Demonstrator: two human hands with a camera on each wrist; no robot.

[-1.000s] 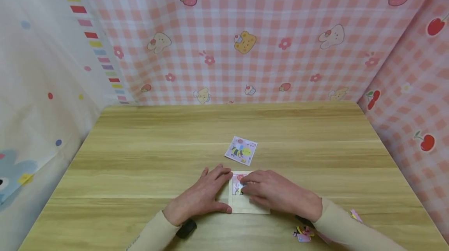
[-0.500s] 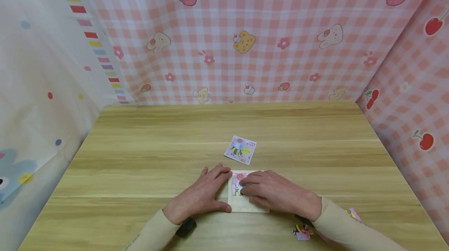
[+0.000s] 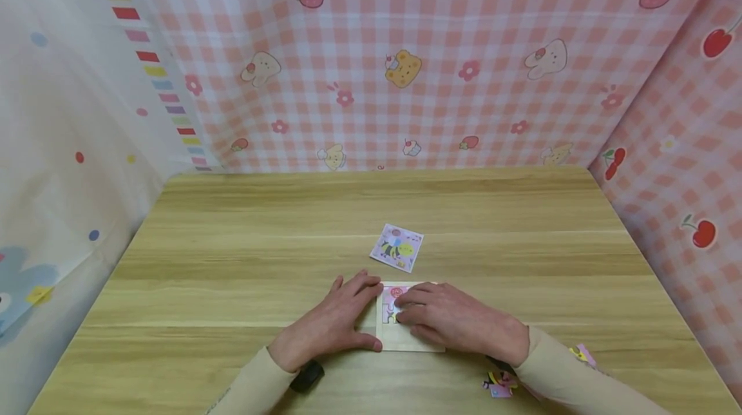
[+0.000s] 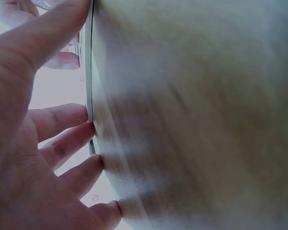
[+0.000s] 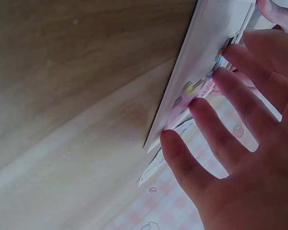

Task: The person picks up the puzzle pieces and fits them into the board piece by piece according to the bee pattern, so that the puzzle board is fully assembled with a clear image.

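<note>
A shallow light-coloured puzzle board (image 3: 400, 339) lies in front of me, with joined pink puzzle pieces (image 3: 388, 313) in its upper part. My left hand (image 3: 338, 321) rests along the board's left edge, fingertips at the far corner and thumb at the near one. In the left wrist view its fingers touch the board's edge and the tabletop. My right hand (image 3: 449, 312) lies over the right half of the board, hiding part of the pieces. Seen from the right wrist, the fingertips (image 5: 198, 105) press on the pieces (image 5: 181, 101) with the fingers spread and nearly straight.
Beyond the board lies a square picture card (image 3: 397, 248) with a bee. Loose puzzle pieces (image 3: 500, 385) are beside my right forearm, and another piece (image 3: 582, 354) lies past the sleeve. A checked curtain (image 3: 371, 112) stands behind the wooden table (image 3: 232, 228).
My right fingers shift slightly over the pieces, and more of the lower-left piece shows beside them. The left hand stays in place at the board's edge.
</note>
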